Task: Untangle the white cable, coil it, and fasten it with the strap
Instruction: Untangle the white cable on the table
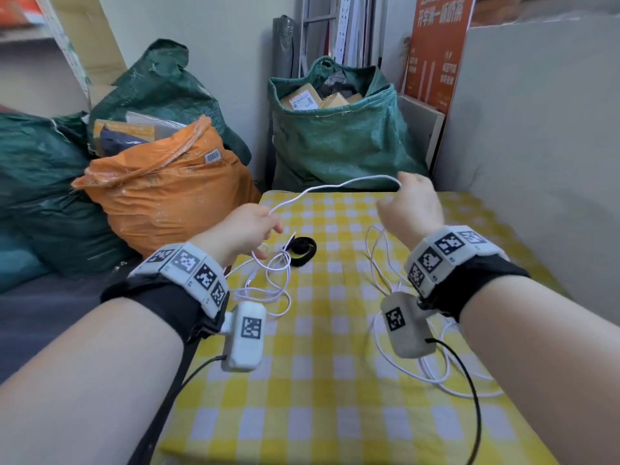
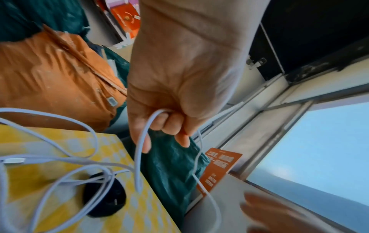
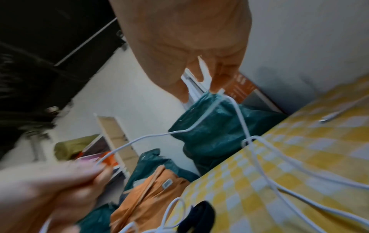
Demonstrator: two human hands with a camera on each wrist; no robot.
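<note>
Head view: left hand [image 1: 245, 226] and right hand [image 1: 411, 204] each pinch the white cable [image 1: 332, 186], a raised span between them; loose loops lie on the checked surface [image 1: 322, 364].
Left wrist: a snarl lies over the black strap [image 2: 105, 198]; pulling may tighten it.
Right wrist: blurred; the fingertip pinch may slip.

Each bare forearm wears a black wrist wrap, a grey marker-printed band and a cabled camera pod.

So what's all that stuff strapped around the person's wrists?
Both forearms are bare. Each wrist wears a black wrap under a band of grey-white blocks printed with black-and-white square codes. A pale rounded pod, also coded, hangs beneath each, trailing a thin black cable.
</note>
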